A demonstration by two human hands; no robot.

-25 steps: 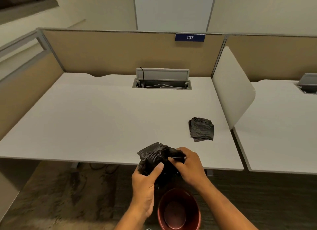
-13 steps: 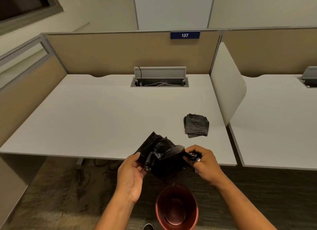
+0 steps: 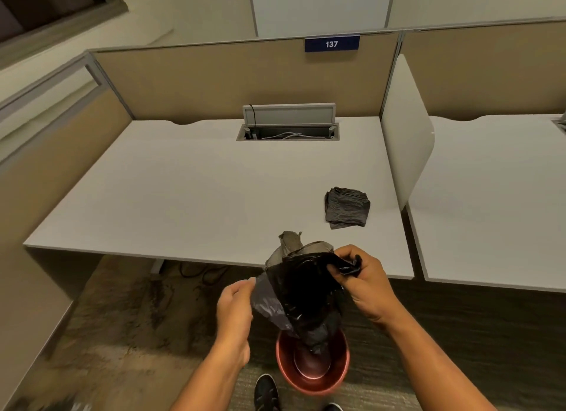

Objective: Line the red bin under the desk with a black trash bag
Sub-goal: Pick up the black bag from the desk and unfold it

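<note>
Hanging from the right hand, the black trash bag runs down the lower centre of the frame with its long axis near vertical, its crumpled tail dangling into or just above the mouth of the red bin; whether it touches the inside I cannot tell. That bin stands on the carpet at the bottom centre, in front of the desk edge, not under it, and the bag's gathered top sits directly above it. The right hand's fingers are closed in a pinch on a bunched fold of the rim at the bag's upper right. The left hand is at the bag's left side, fingers loosely curled and part open, fingertips touching or just beside the film; it does not clearly hold anything. So the mouth lies between the two hands, nearer the right, and the left is the free one to find the opposite edge and pull the opening wide over the bin below. A second folded bag lies on the desk, right of centre, well apart from both hands
</note>
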